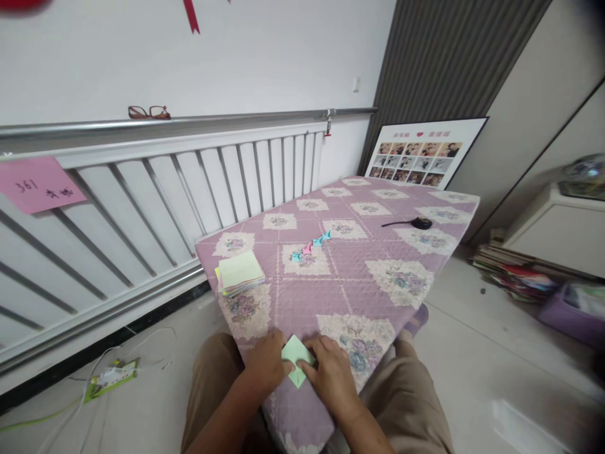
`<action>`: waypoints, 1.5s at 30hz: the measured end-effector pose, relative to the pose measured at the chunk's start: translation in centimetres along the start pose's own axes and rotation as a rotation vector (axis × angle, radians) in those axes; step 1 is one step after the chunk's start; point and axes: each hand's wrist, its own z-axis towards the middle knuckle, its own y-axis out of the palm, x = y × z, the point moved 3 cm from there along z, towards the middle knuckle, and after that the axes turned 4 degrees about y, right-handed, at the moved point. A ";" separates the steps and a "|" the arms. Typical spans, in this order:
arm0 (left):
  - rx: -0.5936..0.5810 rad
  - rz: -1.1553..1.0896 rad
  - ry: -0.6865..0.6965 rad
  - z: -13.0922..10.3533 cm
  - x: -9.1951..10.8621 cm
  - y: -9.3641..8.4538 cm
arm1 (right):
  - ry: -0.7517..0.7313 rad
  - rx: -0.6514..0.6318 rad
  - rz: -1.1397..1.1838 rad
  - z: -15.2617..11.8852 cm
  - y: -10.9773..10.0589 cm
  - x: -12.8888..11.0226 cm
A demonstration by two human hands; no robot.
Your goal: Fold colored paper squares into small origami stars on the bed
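A light green sheet of folded paper (297, 350) lies near the table's front edge, turned so one corner points away from me. My left hand (268, 358) is closed at its left edge, with the thumb on top of the paper. On the opposite edge my right hand (331, 369) also grips the paper, its thumb pressing near the middle. Beyond them stands a short row of small folded paper pieces, blue and pink (307, 248). To the left sits a stack of coloured paper squares (240, 272), pale green on top.
A patterned purple tablecloth (302, 302) covers the table. A black object with a strap (420, 223) lies at the far right. Along the left runs a white radiator (198, 189), with glasses (149, 113) on the pipe above. A power strip (112, 380) and cables are on the floor.
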 end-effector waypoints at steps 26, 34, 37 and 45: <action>0.084 -0.626 0.167 0.1 -0.6 0.7 | -0.010 -0.389 0.492 1.8 -1.0 0.1; 0.124 -0.548 0.262 -0.7 0.3 -0.7 | -0.122 -0.366 0.440 2.4 -2.6 -1.0; 0.195 -0.402 0.303 -1.1 0.8 -1.5 | -0.162 -0.266 0.377 2.4 -3.4 -1.7; 0.299 0.070 0.378 -2.0 1.4 0.4 | -0.471 0.063 -0.077 0.4 -2.5 -1.6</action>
